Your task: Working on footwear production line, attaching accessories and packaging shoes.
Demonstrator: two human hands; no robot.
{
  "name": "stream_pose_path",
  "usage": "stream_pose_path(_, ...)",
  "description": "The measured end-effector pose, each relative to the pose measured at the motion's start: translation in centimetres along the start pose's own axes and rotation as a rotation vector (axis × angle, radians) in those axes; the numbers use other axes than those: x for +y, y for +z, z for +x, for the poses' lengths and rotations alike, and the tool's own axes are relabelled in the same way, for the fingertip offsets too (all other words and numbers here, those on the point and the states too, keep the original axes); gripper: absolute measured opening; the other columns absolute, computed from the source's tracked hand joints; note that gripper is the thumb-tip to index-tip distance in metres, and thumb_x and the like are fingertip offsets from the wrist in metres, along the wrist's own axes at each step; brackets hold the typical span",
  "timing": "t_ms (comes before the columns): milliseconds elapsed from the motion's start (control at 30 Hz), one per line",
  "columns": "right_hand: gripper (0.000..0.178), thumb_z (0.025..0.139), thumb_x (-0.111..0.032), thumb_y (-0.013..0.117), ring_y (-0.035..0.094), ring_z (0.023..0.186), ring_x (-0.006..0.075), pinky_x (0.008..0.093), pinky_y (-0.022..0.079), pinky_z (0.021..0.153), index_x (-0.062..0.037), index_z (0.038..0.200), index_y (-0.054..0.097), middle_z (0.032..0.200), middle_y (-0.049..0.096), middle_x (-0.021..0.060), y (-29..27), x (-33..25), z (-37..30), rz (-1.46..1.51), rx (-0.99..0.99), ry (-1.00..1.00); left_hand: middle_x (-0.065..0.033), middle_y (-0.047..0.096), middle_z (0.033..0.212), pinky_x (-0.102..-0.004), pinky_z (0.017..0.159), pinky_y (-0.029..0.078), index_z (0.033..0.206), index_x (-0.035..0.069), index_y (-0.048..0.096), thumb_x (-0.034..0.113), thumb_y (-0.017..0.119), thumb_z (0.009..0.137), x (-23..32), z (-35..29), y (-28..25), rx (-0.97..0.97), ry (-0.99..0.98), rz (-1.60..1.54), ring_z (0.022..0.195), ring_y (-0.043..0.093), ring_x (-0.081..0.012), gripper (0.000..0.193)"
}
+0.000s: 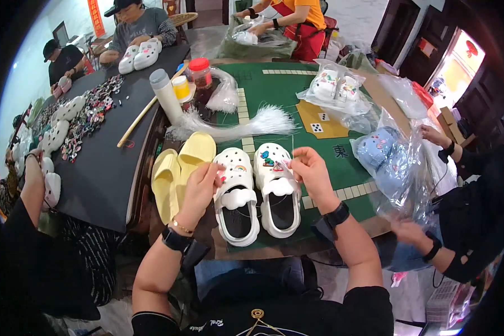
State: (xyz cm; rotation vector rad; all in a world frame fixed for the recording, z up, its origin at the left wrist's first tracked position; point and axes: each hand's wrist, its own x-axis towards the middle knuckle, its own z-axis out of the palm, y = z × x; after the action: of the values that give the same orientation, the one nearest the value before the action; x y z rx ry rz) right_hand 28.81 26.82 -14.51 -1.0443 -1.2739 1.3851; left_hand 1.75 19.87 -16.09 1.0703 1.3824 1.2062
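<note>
Pair of white clogs with charms, left clog (pixel 229 173) and right clog (pixel 277 182), side by side at near edge of green-topped bench (pixel 280 92), toes away, beside yellow slides (pixel 199 154). Left hand (pixel 199 187) at left clog's outer side, fingers curled, can't tell if gripping; right hand (pixel 316 173) beside right clog, fingers pinching a thin clear strand (pixel 292 143).

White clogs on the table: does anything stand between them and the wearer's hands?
Nothing visible does. The left hand is at the left clog, the right hand at the right clog. The slippers lie left of the pair, not in between.
</note>
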Motion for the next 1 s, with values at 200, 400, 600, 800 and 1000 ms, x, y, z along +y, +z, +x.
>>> stream_pose_path(200, 0.007, 0.085, 0.000, 0.054, 0.058, 0.072, 0.0061, 0.0208, 0.045, 0.063, 0.0005, 0.090, 0.058, 0.081, 0.064, 0.0042, 3.1, -0.7, 0.8, -0.049, -0.087, -0.118, -0.0056, 0.063, 0.084, -0.0201, 0.060, 0.045, 0.126, 0.001, 0.054, 0.021, 0.041, 0.103, 5.3, -0.5, 3.4, -0.084, -0.036, -0.372, 0.066, 0.053, -0.0080, 0.034)
stream_pose_path(400, 0.007, 0.086, 0.000, 0.053, 0.057, 0.063, 0.0073, 0.0221, 0.046, 0.058, -0.0019, 0.090, 0.058, 0.075, 0.063, 0.0034, 2.8, -1.0, -0.5, -0.027, -0.091, -0.114, 0.0024, 0.049, 0.070, -0.0177, 0.043, 0.026, 0.129, 0.000, 0.053, 0.010, 0.043, 0.098, 7.0, -0.7, 4.3, -0.230, 0.005, -0.400, 0.050, 0.034, -0.0028, 0.033)
stream_pose_path(600, 0.011, 0.093, -0.015, 0.056, 0.053, 0.060, 0.0089, 0.0224, 0.043, 0.055, -0.0045, 0.094, 0.058, 0.068, 0.056, 0.0018, 2.3, -2.4, 0.4, 0.195, 0.037, -0.149, 0.0041, 0.047, 0.064, -0.0188, 0.041, 0.023, 0.109, 0.002, 0.065, 0.005, 0.044, 0.084, 4.2, -0.1, 3.5, -0.157, 0.036, -0.273, 0.048, 0.033, -0.0030, 0.033)
stream_pose_path(800, 0.010, 0.095, -0.013, 0.053, 0.050, 0.059, 0.0071, 0.0227, 0.042, 0.055, -0.0046, 0.092, 0.057, 0.070, 0.055, -0.0005, 3.3, -4.8, 0.4, 0.238, -0.026, -0.295, 0.0062, 0.034, 0.054, -0.0199, 0.037, 0.017, 0.101, -0.005, 0.062, 0.015, 0.037, 0.084, 4.5, 1.8, 4.9, -0.200, 0.073, -0.358, 0.042, 0.024, -0.0028, 0.036)
stream_pose_path(1000, 0.012, 0.092, -0.014, 0.056, 0.042, 0.065, 0.0029, 0.0214, 0.036, 0.057, -0.0026, 0.090, 0.058, 0.073, 0.051, -0.0051, 5.0, -0.1, 1.4, -0.024, -0.074, -0.404, 0.0057, 0.037, 0.053, -0.0232, 0.042, 0.019, 0.061, 0.010, 0.046, 0.025, 0.048, 0.097, 3.9, 1.5, 6.0, -0.064, 0.089, -0.121, 0.045, 0.029, -0.0041, 0.039)
